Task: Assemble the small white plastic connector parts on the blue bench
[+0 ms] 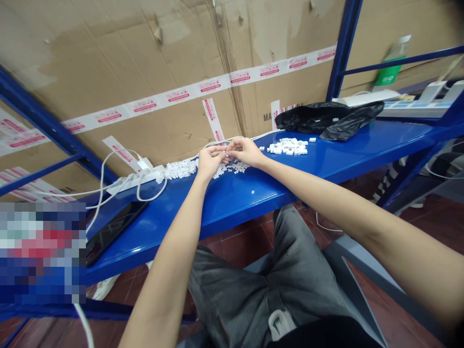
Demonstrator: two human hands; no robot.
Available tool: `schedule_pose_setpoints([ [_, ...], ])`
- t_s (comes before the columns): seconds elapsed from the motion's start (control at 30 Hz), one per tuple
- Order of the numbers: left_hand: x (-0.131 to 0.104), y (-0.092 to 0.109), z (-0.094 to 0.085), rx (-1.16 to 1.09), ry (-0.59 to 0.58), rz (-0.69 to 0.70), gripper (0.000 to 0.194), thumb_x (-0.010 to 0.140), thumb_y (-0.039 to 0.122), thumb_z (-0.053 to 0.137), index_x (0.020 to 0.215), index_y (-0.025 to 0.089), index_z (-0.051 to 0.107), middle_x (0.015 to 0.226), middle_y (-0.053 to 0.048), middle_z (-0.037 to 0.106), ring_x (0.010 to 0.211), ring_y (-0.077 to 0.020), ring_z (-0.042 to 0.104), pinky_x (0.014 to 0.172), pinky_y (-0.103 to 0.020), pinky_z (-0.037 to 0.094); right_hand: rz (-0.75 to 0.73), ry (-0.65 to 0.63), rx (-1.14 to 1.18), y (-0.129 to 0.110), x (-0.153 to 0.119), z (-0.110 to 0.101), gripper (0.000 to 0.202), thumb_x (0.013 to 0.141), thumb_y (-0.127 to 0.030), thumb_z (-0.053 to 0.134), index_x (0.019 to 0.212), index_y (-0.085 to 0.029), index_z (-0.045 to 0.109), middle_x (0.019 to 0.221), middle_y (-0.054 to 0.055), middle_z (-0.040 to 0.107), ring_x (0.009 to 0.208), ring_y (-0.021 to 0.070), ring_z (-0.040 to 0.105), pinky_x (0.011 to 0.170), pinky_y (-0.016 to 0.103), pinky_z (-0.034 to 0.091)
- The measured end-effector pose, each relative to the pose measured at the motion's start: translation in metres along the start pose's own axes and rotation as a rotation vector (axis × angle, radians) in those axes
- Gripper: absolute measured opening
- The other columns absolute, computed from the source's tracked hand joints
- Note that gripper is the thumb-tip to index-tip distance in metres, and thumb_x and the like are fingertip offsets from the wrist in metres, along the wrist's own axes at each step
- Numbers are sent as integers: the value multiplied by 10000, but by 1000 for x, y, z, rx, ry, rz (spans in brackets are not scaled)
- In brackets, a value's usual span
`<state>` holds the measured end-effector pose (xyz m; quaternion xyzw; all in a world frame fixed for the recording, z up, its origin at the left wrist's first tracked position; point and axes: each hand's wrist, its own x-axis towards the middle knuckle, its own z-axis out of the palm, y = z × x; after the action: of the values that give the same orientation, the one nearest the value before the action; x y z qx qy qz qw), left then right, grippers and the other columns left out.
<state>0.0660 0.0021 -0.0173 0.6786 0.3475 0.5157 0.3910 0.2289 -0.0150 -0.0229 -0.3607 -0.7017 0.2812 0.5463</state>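
Above the blue shelf, my left hand (209, 163) and my right hand (246, 152) meet at the fingertips. Both are closed in a pinch around something small and pale, too small to make out. Beneath and beside my left hand lies a spread of small white pieces (181, 169), and more small white bits (237, 167) lie under the fingers. To the right of my right hand is a pile of larger white blocks (288, 146).
A black plastic bag (326, 118) lies behind the blocks. A white power strip (136, 180) with cables and a dark phone (116, 232) are at the left. Cardboard (174, 63) stands behind the blue shelf (250, 193). A green-labelled bottle (393, 65) is at the upper right.
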Motion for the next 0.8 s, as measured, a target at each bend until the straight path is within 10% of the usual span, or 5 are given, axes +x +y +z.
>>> schedule_pose_setpoints([
  [0.8, -5, 6, 2, 17, -4, 22, 180, 728, 80, 717, 906, 89, 688, 706, -70, 725, 583, -157, 687, 650, -322, 616, -14, 4, -22, 6, 2, 0, 58, 788, -135, 675, 816, -157, 630, 654, 5, 675, 610, 163, 661, 653, 319, 540],
])
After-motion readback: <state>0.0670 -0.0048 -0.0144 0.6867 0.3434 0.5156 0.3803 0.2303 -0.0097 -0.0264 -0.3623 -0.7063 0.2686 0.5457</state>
